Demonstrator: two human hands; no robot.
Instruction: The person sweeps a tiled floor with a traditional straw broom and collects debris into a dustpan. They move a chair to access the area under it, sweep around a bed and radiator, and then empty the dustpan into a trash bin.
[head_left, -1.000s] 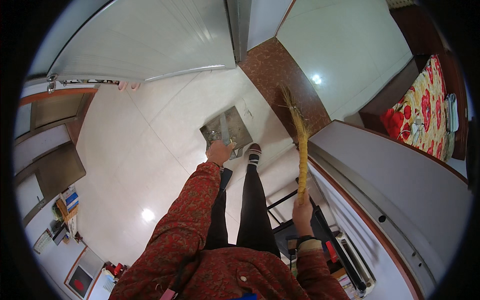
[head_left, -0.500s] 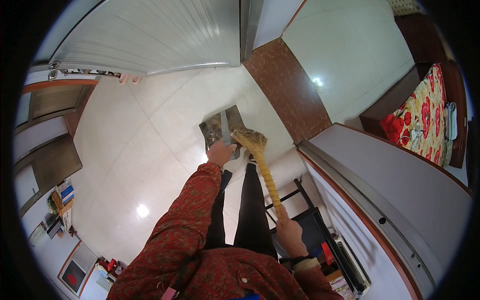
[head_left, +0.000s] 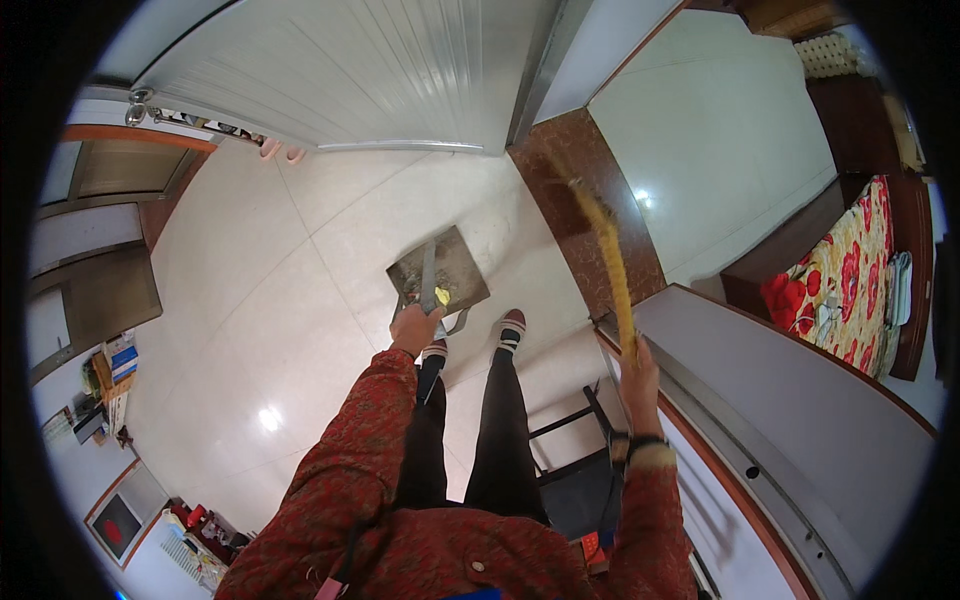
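My left hand (head_left: 415, 328) is closed around the handle of a dark metal dustpan (head_left: 464, 268), just ahead of my feet. Dusty debris and a small yellow scrap (head_left: 442, 297) lie in the pan. Out to the right, my right hand (head_left: 640, 382) grips a straw broom (head_left: 616, 270) by its yellow wrapped handle. The broom points forward over the brown threshold strip, away from the dustpan. Its far end is smeared by motion, so I cannot tell whether it touches the floor.
A metal door (head_left: 370, 80) stands at the front, with pink slippers (head_left: 282, 151) near its lower edge. A black chair (head_left: 580, 485) is beside my right leg. The brown threshold (head_left: 640, 235) leads to another room with a bed (head_left: 850, 260). A white partition (head_left: 800, 390) runs along the right.
The broom has swung from the dustpan to the right and forward, my right hand rising with it. The dustpan has shifted slightly down and turned, and the yellow scrap now shows in it.
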